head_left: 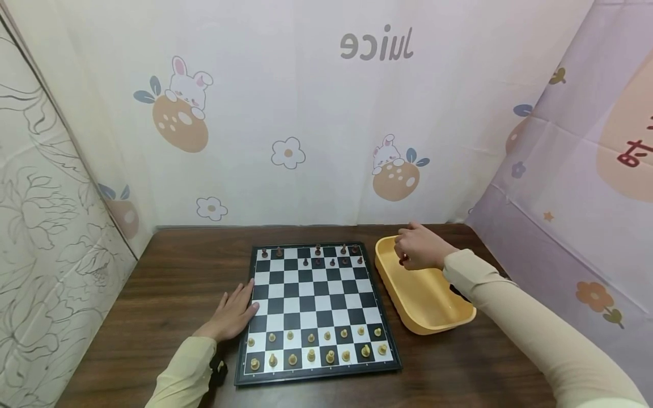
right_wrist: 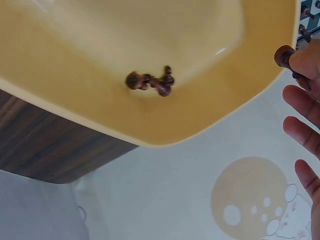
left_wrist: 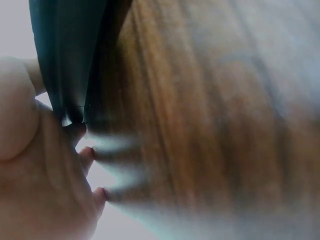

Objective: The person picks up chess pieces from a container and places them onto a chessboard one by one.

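My right hand (head_left: 422, 247) is over the far end of a yellow plastic tray (head_left: 428, 303), pinching a dark red-brown chess piece (right_wrist: 284, 56) between thumb and fingers. In the right wrist view, a few similar brown chess pieces (right_wrist: 161, 87) lie together on the tray's floor. The left hand (head_left: 232, 313) rests along the left side of a black-and-white chessboard (head_left: 306, 289), its fingers extended and touching the edge. From the left wrist, the board's dark side (left_wrist: 70, 55) shows beside the palm. Several brown pieces (head_left: 318, 249) stand on the far rows, with gaps among them.
Yellowish chess pieces (head_left: 330, 356) fill the two near rows of the board. Board and tray sit side by side on a dark wooden table (head_left: 173, 283). A printed curtain (head_left: 326, 113) hangs behind the table, with more cloth on both sides.
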A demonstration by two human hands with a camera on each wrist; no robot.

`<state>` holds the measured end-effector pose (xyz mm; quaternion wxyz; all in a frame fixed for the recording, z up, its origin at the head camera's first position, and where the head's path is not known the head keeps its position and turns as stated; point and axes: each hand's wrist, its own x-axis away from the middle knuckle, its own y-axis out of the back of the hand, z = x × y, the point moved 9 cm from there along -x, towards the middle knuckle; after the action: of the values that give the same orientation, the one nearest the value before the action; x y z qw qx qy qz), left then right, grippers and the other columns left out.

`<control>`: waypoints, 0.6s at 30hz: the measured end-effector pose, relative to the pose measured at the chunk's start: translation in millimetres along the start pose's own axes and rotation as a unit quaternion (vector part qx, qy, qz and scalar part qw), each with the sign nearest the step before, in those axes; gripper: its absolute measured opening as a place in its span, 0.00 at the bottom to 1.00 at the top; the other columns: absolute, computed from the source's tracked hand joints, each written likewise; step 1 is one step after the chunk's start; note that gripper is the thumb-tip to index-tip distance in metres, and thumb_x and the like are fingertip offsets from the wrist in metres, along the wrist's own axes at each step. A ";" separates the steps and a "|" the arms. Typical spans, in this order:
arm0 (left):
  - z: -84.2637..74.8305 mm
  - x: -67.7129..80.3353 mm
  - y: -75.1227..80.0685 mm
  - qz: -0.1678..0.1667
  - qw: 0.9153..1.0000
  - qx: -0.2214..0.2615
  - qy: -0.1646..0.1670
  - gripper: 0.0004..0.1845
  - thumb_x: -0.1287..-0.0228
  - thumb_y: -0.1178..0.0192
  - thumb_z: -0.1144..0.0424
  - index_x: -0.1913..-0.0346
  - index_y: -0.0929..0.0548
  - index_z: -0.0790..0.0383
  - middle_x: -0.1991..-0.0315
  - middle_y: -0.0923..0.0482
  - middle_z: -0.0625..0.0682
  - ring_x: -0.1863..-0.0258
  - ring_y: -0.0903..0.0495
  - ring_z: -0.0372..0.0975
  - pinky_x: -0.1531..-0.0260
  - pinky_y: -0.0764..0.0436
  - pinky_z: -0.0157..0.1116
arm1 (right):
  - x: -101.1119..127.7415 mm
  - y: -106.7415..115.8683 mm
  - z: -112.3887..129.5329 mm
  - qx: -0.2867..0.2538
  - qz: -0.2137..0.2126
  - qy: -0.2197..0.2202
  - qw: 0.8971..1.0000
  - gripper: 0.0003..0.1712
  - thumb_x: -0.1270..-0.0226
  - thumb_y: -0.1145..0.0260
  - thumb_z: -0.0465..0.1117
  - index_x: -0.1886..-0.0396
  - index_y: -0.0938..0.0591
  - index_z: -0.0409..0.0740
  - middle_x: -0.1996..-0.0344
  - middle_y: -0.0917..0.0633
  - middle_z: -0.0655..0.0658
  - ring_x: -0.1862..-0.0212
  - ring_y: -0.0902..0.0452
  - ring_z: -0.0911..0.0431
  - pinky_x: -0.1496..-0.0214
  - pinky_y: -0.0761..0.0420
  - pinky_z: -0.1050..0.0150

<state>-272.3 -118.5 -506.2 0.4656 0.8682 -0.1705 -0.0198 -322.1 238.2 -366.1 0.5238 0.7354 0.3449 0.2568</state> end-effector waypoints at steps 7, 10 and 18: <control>-0.3 -1.1 0.6 -0.002 1.000 -0.003 0.003 0.34 0.25 0.58 0.54 0.26 0.54 0.70 0.27 0.53 0.65 0.28 0.58 0.59 0.34 0.63 0.60 | -18.8 8.1 6.0 0.006 0.010 0.005 1.000 0.11 0.54 0.25 0.44 0.86 0.20 0.55 0.80 0.23 0.59 0.72 0.31 0.57 0.64 0.37 0.58; -0.8 -1.4 0.6 -0.001 1.000 -0.002 0.003 0.34 0.25 0.58 0.54 0.26 0.53 0.70 0.27 0.52 0.65 0.28 0.57 0.59 0.34 0.63 0.60 | -26.2 9.3 8.8 0.010 0.016 0.007 1.000 0.10 0.53 0.26 0.43 0.86 0.20 0.55 0.80 0.23 0.58 0.71 0.30 0.57 0.63 0.37 0.58; -0.5 0.0 0.1 -0.003 1.000 -0.003 0.001 0.34 0.25 0.57 0.55 0.26 0.53 0.70 0.27 0.52 0.65 0.28 0.57 0.59 0.34 0.63 0.60 | -44.4 16.5 17.9 0.013 0.021 0.019 1.000 0.06 0.53 0.26 0.42 0.82 0.16 0.53 0.78 0.20 0.57 0.69 0.28 0.56 0.61 0.34 0.57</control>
<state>-272.3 -118.2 -505.9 0.4683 0.8673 -0.1676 -0.0206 -332.8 189.7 -356.8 0.5022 0.7443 0.3421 0.2770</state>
